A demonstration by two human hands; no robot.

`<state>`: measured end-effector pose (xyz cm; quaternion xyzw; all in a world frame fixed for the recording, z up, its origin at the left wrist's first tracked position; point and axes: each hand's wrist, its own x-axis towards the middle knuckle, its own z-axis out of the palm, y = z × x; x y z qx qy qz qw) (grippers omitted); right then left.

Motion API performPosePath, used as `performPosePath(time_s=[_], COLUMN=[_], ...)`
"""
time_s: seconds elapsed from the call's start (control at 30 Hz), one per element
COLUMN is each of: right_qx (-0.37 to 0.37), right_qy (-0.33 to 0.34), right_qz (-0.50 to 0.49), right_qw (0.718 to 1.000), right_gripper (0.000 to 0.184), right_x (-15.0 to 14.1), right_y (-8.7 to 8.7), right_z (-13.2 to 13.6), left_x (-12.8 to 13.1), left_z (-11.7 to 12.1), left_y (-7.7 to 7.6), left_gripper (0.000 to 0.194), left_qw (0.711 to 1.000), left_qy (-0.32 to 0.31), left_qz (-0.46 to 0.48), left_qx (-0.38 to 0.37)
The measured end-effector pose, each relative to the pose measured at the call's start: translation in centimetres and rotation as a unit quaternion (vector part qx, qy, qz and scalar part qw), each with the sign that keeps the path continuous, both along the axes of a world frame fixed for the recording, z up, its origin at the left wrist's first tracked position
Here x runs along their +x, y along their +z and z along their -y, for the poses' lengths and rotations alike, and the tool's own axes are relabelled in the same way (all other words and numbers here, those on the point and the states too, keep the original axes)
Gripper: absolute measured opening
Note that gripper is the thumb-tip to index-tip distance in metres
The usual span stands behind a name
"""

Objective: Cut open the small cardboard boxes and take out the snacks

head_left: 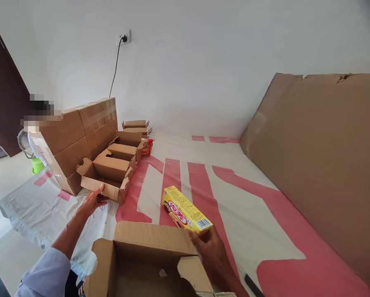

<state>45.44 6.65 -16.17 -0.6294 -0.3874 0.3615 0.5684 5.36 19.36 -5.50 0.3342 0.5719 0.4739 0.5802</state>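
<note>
My right hand [212,247] grips one end of a yellow snack box [185,211] with red and white lettering and a barcode. The snack box is tilted just beyond the far rim of an open cardboard box [154,239], which stands close to me with its flaps up. Inside that carton lies a small pale scrap [162,272]. My left hand [93,201] is closed at the near side of another open carton [100,187], thumb on its front wall and fingers partly hidden beneath. That carton looks bare inside.
Several more open cartons [123,150] run back beside a stack of closed boxes [70,152] on the left. A red packet [148,147] lies near them. At right leans a large cardboard sheet [321,165]. A red-and-white cloth [234,206] covers the surface; a person is partly visible behind the stack.
</note>
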Motion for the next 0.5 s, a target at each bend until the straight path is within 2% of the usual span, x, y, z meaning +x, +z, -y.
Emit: performPosePath(time_s=[0.1,0.23,0.5], right_qx=[-0.034,-0.041,-0.033], right_qy=[-0.013,-0.015,-0.029], right_qz=[-0.022,-0.035,-0.023], right_qw=[0.999,0.998,0.999], right_gripper=[0.067,0.068,0.067], right_x=[-1.0,-1.2,-0.9], right_y=[-0.6,-1.0,-1.5], right_z=[0.1,0.0,-0.2], left_x=[-0.1,0.1,1.8], left_z=[-0.5,-1.3,-4.0], left_y=[-0.3,-0.6,-1.8], left_gripper=[0.058,0.060,0.059], left_qw=[1.000,1.000,0.999], left_qy=[-0.009,-0.012,0.037], left_qz=[-0.005,-0.006,-0.006], left_qx=[0.005,0.009,0.018])
